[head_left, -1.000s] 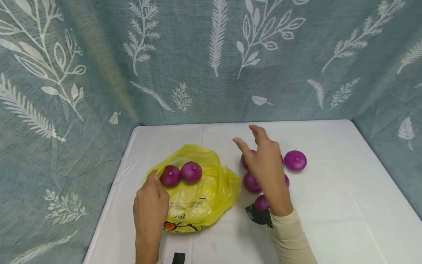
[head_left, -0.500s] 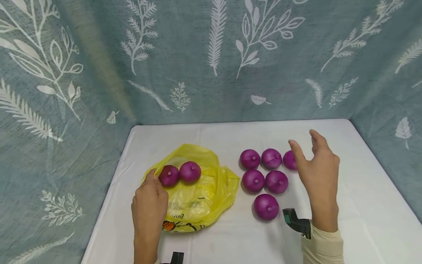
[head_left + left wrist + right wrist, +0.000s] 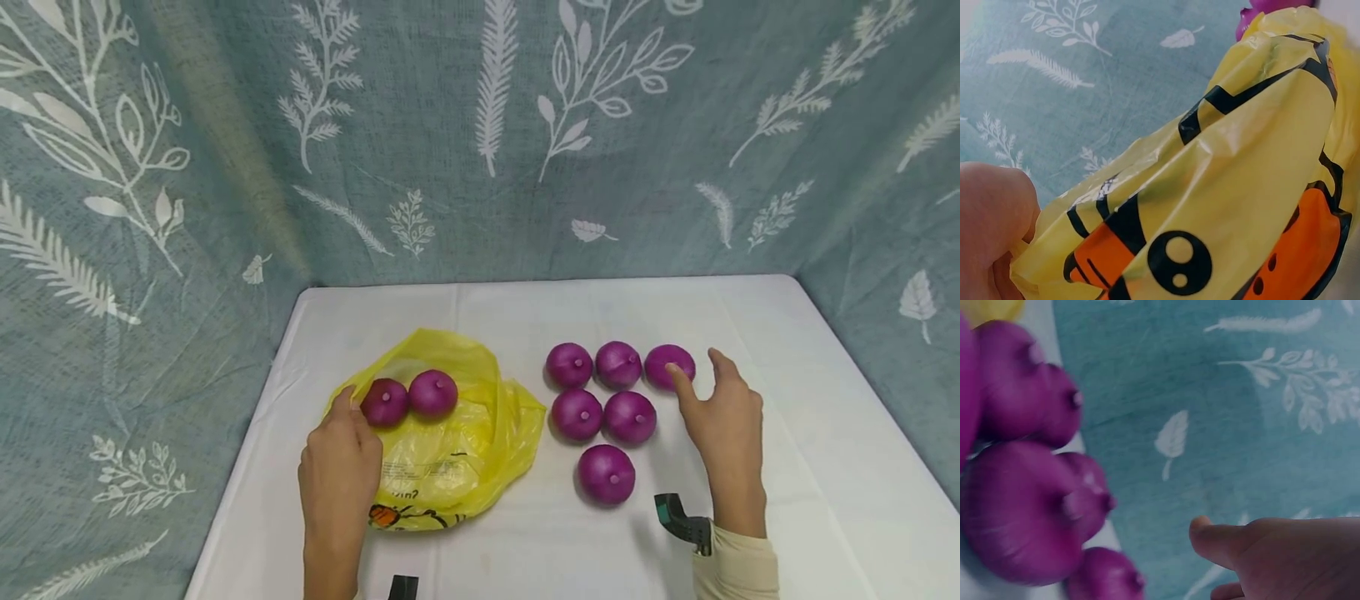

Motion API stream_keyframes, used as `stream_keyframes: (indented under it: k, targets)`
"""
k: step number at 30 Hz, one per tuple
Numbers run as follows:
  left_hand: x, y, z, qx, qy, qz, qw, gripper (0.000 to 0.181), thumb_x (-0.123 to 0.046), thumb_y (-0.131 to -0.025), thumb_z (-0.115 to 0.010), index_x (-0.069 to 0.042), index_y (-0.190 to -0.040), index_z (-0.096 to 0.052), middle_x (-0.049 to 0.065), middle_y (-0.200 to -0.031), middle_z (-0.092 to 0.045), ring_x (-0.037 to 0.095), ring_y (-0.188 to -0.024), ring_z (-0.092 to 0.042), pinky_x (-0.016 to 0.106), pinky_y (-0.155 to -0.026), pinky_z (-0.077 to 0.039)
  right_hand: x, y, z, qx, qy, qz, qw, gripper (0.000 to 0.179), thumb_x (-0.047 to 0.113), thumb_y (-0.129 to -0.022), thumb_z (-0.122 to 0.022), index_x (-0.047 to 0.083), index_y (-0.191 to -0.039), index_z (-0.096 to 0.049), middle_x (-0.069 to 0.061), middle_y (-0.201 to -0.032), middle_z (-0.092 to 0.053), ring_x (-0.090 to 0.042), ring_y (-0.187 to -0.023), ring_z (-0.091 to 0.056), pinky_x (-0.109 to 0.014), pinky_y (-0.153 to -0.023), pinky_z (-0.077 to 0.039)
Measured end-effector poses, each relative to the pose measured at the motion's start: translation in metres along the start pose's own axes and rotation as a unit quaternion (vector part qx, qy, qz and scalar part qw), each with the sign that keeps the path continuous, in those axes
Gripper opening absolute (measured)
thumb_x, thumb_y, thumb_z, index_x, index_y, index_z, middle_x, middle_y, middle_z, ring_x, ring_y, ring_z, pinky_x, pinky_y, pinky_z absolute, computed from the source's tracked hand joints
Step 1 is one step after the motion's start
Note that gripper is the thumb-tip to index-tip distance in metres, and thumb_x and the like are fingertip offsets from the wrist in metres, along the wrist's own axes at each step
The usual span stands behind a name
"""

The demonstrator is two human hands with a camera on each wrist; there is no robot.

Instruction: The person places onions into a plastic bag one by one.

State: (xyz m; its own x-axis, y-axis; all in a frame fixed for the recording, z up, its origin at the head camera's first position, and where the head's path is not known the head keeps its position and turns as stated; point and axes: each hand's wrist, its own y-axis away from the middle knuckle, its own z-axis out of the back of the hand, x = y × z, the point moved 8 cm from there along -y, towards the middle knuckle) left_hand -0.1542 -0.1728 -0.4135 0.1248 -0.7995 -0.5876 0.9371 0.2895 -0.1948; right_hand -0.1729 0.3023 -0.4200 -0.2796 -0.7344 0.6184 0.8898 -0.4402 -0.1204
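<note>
My left hand (image 3: pixel 341 467) pinches the left rim of a crumpled yellow plastic bag (image 3: pixel 435 475), printed with black and orange. In the left wrist view its finger and thumb grip the edge of the bag (image 3: pixel 1241 169). Two round purple onions (image 3: pixel 432 394), each with a small pale stub, lie in the bag's mouth. My right hand (image 3: pixel 727 425) hovers with thumb and fingers spread beside the back-right onion (image 3: pixel 663 365); the thumb overlaps it in the head view. In the right wrist view the hand (image 3: pixel 1297 556) holds nothing.
Several more purple onions (image 3: pixel 577 414) stand close together right of the bag, with one onion (image 3: pixel 606 475) nearer the front. All rest on a white-covered table (image 3: pixel 480 567). Blue-green leaf-patterned cloth (image 3: pixel 450 142) hangs behind and along both sides.
My right hand has moved from above the onion group to its right side, then lowered toward the back-right onion. The left hand stays on the bag's rim.
</note>
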Motion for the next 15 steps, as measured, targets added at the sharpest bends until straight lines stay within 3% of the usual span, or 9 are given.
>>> stream_keyframes:
  k: [7, 15]
  targets:
    - [0.002, -0.001, 0.001, -0.002, 0.004, 0.001, 1.0, 0.045, -0.021, -0.113, -0.036, 0.001, -0.145, -0.058, 0.032, -0.131, -0.067, 0.059, -0.101, -0.069, 0.073, -0.078, -0.053, -0.019, -0.004, -0.024, 0.043, 0.004, -0.029, 0.9986, 0.084, 0.051, -0.103, -0.066, -0.005, -0.159, -0.038, -0.035, -0.153, -0.047, -0.061, -0.138, -0.045, -0.069, -0.11, -0.041]
    - [0.005, -0.002, 0.003, -0.003, 0.001, 0.001, 1.0, 0.046, -0.022, -0.114, -0.034, 0.001, -0.145, -0.058, 0.031, -0.132, -0.067, 0.06, -0.103, -0.068, 0.074, -0.08, -0.052, -0.025, -0.01, -0.041, 0.075, 0.009, -0.038, 0.9964, 0.088, 0.052, -0.103, -0.065, -0.007, -0.161, -0.033, -0.038, -0.155, -0.043, -0.061, -0.14, -0.043, -0.068, -0.111, -0.04]
